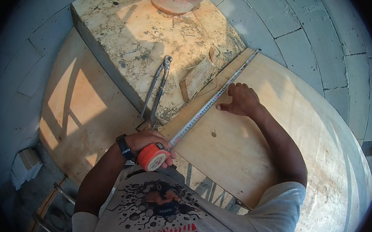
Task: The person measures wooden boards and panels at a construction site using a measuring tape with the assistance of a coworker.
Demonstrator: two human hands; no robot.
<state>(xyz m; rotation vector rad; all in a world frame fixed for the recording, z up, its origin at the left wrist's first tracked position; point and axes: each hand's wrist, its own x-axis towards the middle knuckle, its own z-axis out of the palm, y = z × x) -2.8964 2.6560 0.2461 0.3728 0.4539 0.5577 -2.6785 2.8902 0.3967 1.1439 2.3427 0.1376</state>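
Note:
A red tape measure (pixel 152 157) is held in my left hand (pixel 146 141), its case near the board's front edge. From it the pale blade (pixel 202 111) runs out across a plywood board (pixel 235 149) to the far edge by the block wall. My right hand (pixel 240 100) rests on the board just right of the blade, fingers bent and thumb apart, with nothing seen in it. Left of the blade, metal pincers (pixel 165 78) lie on a stained platform (pixel 135 35), handles toward me. A short wood offcut (pixel 198 79) sits between the pincers and the blade.
A bucket (pixel 177 0) stands at the platform's far end. Grey block walls (pixel 286 32) curve round the back and sides. Another plywood sheet (pixel 83 104) lies on the left. A pale block (pixel 26 164) is on the floor at lower left, near metal bars.

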